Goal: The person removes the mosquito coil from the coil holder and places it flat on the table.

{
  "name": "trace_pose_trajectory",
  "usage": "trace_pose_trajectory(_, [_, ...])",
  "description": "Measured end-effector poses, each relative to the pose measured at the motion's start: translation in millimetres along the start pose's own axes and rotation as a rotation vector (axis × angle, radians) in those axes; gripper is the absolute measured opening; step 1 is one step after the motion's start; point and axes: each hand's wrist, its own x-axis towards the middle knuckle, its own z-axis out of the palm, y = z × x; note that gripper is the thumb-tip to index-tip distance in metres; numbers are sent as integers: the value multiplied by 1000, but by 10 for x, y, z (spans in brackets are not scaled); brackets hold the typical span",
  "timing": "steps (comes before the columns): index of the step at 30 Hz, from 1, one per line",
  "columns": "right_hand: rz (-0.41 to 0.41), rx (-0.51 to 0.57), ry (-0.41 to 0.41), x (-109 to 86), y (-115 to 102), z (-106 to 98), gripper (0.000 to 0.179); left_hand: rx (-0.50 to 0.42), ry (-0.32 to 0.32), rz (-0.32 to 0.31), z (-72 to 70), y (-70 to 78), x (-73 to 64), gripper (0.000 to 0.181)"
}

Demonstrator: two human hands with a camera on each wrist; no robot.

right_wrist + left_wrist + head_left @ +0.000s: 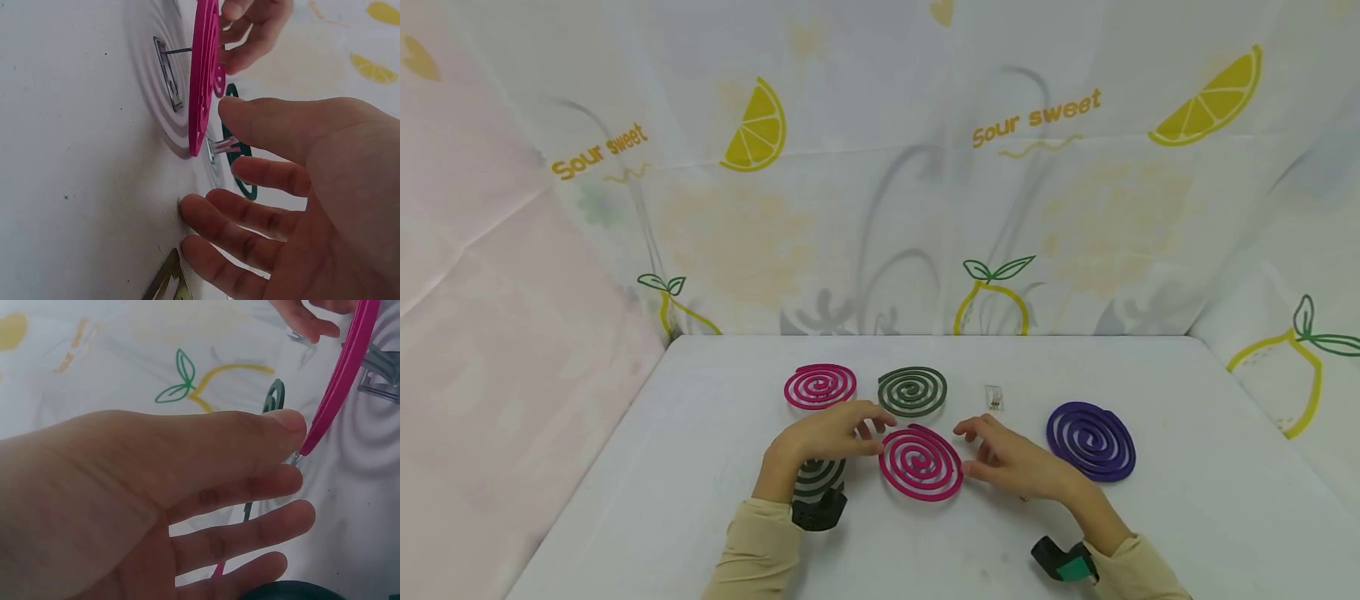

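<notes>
A pink mosquito coil [919, 462] sits between my two hands, raised above the table on a small metal stand [167, 81]. At its left edge is my left hand [827, 435], fingers loosely bent; in the left wrist view the thumb tip meets the outline of the pink coil [340, 378], and whether they touch I cannot tell. My right hand [1018, 460] hovers by the right edge, its fingers spread and relaxed. A gap separates its thumb from the pink coil [201, 81] in the right wrist view. Neither hand grips anything.
Behind are another pink coil [822, 385] and a green coil [912, 392]. A dark green coil [815, 490] lies partly hidden under the left wrist. To the right lies a purple coil [1088, 442]. A loose metal stand [994, 397] lies at the back; another metal piece [167, 278] is below the right hand.
</notes>
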Motion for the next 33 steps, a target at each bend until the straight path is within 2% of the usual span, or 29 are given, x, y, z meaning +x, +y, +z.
trace_pose_trajectory(5, [25,2,-54,-9,-4,36,50,14,-18,-5,21,-39,0,36])
trace_pose_trajectory(13, [-11,94,-102,14,15,77,58,24,-36,1,24,-47,26,37])
trace_pose_trajectory(25, [-54,162,-79,0,27,-4,55,27,-62,-18,28,-23,53,38])
trace_pose_trajectory(33, [-70,150,-67,12,69,-32,55,27,-56,-1,27,-20,61,38])
